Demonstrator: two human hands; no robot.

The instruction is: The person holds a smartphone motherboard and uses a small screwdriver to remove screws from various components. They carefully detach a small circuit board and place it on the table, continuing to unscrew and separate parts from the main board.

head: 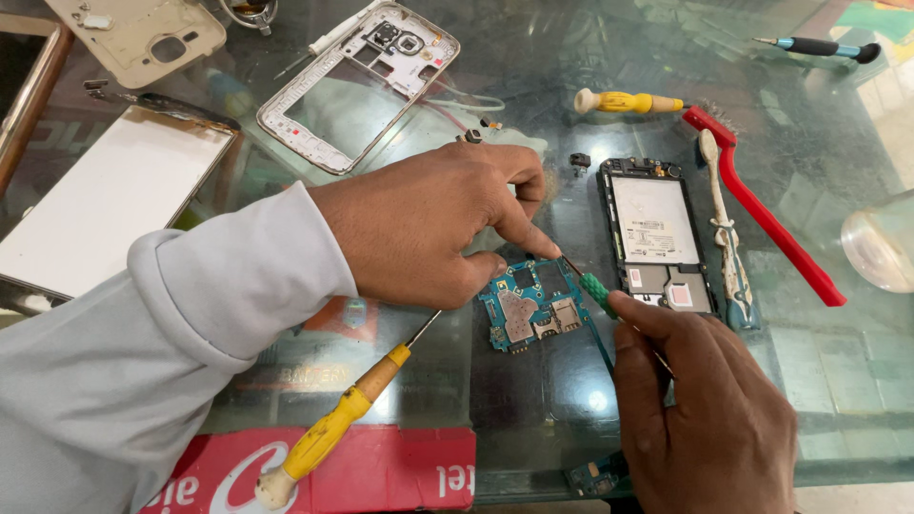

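- Here, in the head view, the left hand (pixel 428 224) is reaching in from the left in a grey sleeve (pixel 162 333), with its thumb and forefinger pinched together and pressing down at the top edge of a small blue circuit board (pixel 526 314).
- The circuit board is lying flat on the glass table (pixel 838 362), near the middle, just left of an opened phone body (pixel 657 233) that is resting face-down with its white inner panel showing.
- The right hand (pixel 705 409) is coming up from the lower right, its fingers closing around a thin green-handled tool (pixel 595 290); the tool's tip is meeting the board's upper right corner, right by the left forefinger.
- A yellow-handled screwdriver (pixel 333 428) is lying slantwise under the left wrist, its shaft pointing toward the board and its butt resting over a red printed card (pixel 381 471).
- A white phone frame (pixel 357 81) is lying well above the left hand, and a screen panel (pixel 105 205) is sitting at the far left beside a beige back cover (pixel 143 33).
- To the right of the phone body, a worn white-handled brush (pixel 725 233) and a red brush (pixel 762 214) are lying side by side, almost touching.
- A second yellow-handled screwdriver (pixel 628 101) is lying above the phone body, and a dark-handled screwdriver (pixel 824 47) is resting at the top right.
- A clear glass vessel (pixel 881 238) is standing at the right edge, only partly in view.
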